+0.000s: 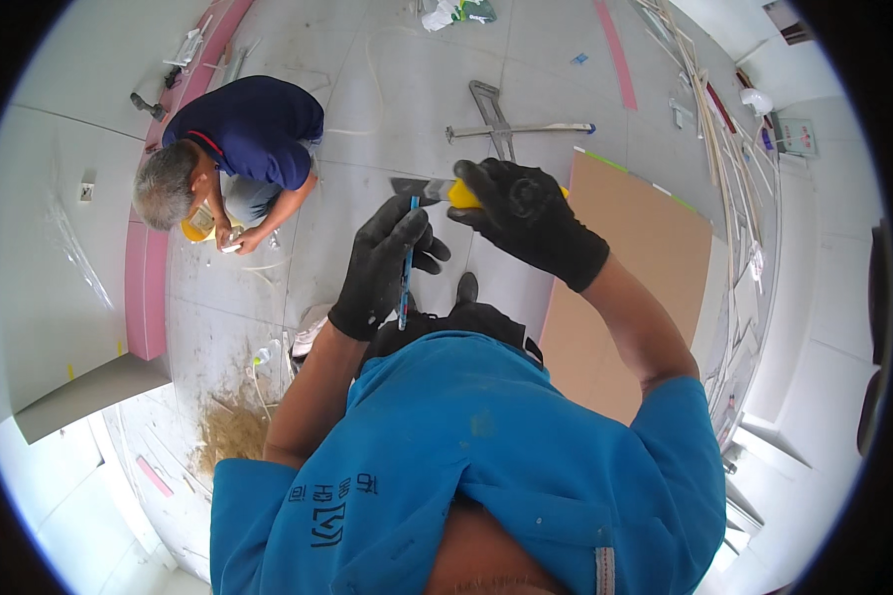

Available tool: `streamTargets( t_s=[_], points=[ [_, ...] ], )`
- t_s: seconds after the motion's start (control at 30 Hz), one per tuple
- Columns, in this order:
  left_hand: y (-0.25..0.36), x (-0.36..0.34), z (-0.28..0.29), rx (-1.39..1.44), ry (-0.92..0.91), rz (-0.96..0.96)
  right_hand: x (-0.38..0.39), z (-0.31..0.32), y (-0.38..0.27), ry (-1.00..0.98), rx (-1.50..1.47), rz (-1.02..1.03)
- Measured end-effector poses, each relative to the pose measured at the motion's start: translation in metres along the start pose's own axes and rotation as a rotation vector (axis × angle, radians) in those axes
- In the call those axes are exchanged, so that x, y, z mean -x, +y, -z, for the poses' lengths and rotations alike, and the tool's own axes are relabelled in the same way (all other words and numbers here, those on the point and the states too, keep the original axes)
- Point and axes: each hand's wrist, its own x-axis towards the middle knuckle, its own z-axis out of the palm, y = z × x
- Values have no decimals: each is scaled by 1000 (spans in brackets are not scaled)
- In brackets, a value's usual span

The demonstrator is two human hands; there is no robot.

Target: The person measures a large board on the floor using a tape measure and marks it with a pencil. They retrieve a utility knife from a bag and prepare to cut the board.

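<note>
Above floor (342,208) | my left hand (379,256) pinches blue stick (406,283); right hand (526,210) wraps yellow-handled blade (462,194) | best: shallow angle, light pressure

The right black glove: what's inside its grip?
A yellow-handled tool: its grey blade and part of the handle show; the right hand covers the rest, so I can't see it.

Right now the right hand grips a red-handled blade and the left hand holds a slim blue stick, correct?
Not quite: in the head view, the blade's handle is yellow, not red. The right hand does grip it, and the left hand holds the slim blue stick.
</note>
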Motion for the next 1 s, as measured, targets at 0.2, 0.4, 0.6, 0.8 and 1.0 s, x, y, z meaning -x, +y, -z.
streamTargets(
  t_s=[0.2, 0.4, 0.6, 0.8, 1.0],
  points=[
    [6, -1, 3, -150, -96, -75, 3, 5, -13, -154, 82, -17],
    [-12, -12, 5, -151, 25, -93, 5, 2, -15, -263, 112, -86],
    [-8, 23, 12, -391, -3, -21, 76, 21, 122, -53, 517, -217],
    [-4, -7, 13, -106, -61, -100, 17, 1, 6, -223, 364, -122],
    [11, -10, 5, -166, -230, -47, 6, 4, -24, -193, 109, -134]
  ],
)
